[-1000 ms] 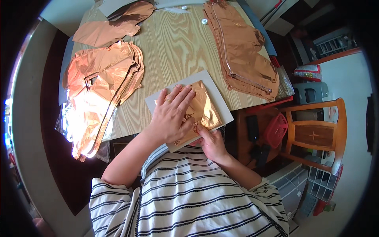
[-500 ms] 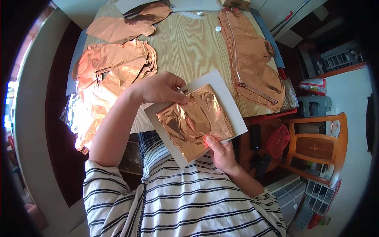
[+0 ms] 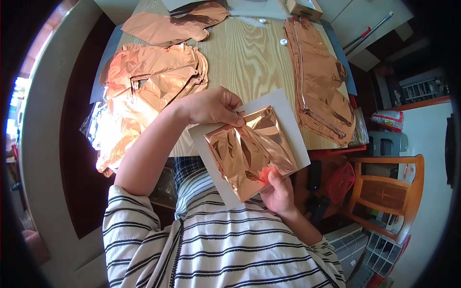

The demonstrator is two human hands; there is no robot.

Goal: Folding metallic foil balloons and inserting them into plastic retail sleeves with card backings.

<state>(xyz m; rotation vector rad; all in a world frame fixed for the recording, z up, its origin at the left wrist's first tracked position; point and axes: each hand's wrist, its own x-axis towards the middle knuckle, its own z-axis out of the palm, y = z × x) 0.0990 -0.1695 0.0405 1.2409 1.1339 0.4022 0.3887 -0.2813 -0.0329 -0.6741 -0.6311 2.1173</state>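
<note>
Table point(image 3: 252, 55) with pale wood grain spreads out ahead of you, its near edge just beyond your work. On its left side lies a crumpled foil pile point(image 3: 149, 72), copper-coloured and glaring where light strikes it. Along the right side runs a flatter foil stack point(image 3: 319, 81), its layers roughly lined up; the two are probably kept well apart so that neither slides into the other. Toward the far left corner rests a foil sheet point(image 3: 170, 23), perhaps set back there to be out of your elbows' way. You hold the grey card point(image 3: 288, 129) aslant at the table's near edge, and it shows as a border past the foil, so it likely lends stiffness from behind. On its face lies the folded foil point(image 3: 264, 144), shiny and creased, with folds running down from its upper edge. Your left hand point(image 3: 213, 106) comes over the top with its fingers curled, thumb and forefinger pinching that upper edge, which seems to keep it taut and in line. Your right hand point(image 3: 279, 194) supports the lower edge, thumb pressed on the foil; its other fingers are mostly hidden, so I cannot tell how they stand, though they presumably back the card. Smallest are two white round pieces point(image 3: 284, 42) on the table beyond, too small to make out.
</note>
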